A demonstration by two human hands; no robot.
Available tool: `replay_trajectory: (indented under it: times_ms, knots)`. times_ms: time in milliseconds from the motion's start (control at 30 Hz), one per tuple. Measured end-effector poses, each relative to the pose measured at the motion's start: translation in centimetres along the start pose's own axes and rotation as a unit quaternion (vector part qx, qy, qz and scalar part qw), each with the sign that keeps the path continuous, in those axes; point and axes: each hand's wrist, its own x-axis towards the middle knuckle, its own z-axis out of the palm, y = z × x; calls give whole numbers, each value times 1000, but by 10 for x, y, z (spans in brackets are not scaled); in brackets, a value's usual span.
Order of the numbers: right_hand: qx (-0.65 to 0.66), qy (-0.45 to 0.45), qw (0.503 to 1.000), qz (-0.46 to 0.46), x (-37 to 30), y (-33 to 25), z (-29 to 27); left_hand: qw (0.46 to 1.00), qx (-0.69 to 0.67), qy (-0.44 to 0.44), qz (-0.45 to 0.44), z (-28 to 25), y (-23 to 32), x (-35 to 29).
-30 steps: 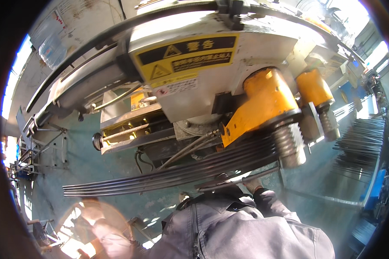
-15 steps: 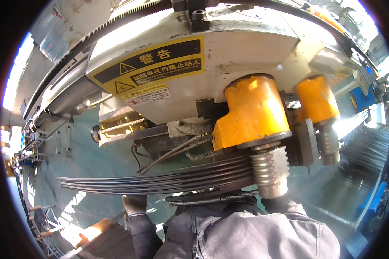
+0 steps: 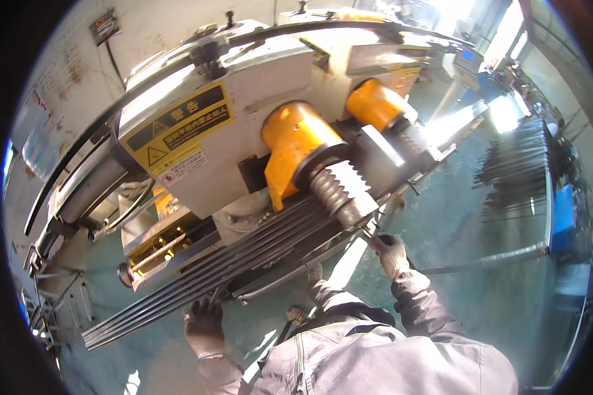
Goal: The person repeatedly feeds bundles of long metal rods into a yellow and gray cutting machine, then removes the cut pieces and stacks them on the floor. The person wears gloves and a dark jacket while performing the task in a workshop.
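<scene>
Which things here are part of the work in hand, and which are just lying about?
In hand:
- left hand, gloved, under the stack of long dark metal strips
- right hand, gloved, at the stack's other end
- grey press with yellow cylinders above the stack

Lying about:
- pile of dark strips on the green floor
- grey pipe

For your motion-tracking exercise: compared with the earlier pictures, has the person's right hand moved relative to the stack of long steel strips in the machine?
Yes. The right hand now reaches up beside the stack of steel strips, near the threaded shaft; earlier it sat lower, under the stack.
</scene>
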Motion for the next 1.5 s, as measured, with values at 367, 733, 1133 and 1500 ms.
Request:
replay_trajectory:
  times_ms: [367,733,1133,1500]
  knots:
    - [399,106,902,-125,-6,-174,5,926,205,258,185,35,82,-35]
    - [484,49,871,-64,54,-183,2,966,33,145,211,175,143,-12]
    - [399,30,905,-142,89,-194,-14,896,252,84,356,423,174,60]
    - [243,-39,946,-211,102,-176,-32,870,354,-3,343,558,121,105]
